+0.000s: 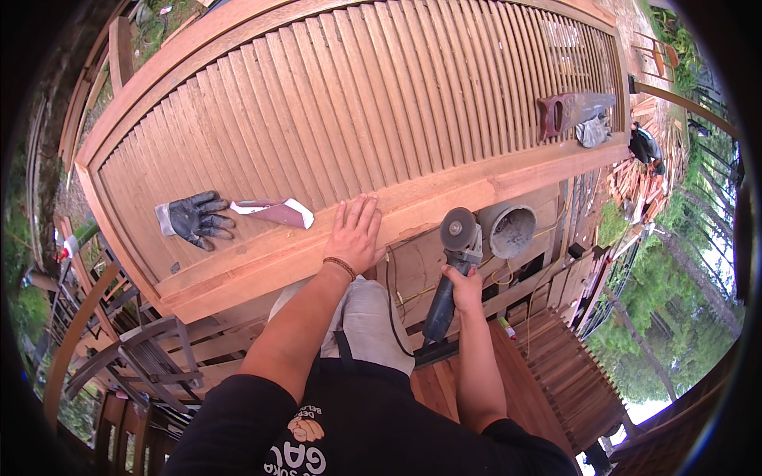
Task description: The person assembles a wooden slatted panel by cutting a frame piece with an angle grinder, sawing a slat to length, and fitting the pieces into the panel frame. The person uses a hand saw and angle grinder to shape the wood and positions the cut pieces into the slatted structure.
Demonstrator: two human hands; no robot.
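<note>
A large louvred wooden shutter (357, 103) lies flat in front of me. My left hand (354, 234) rests flat, fingers together, on its near frame rail (444, 202). My right hand (464, 287) grips the body of an angle grinder (454, 266), whose grey sanding disc (458, 228) hangs just below the rail's edge. The grinder's black cable runs down past my knee.
On the slats lie a dark work glove (197, 218), a folded piece of sandpaper (278, 211), a handsaw (573, 111) and a crumpled glove (594, 131). A grey bucket (508, 230) stands below the rail. Slatted wooden panels (571, 373) and chair frames (151, 349) crowd the floor.
</note>
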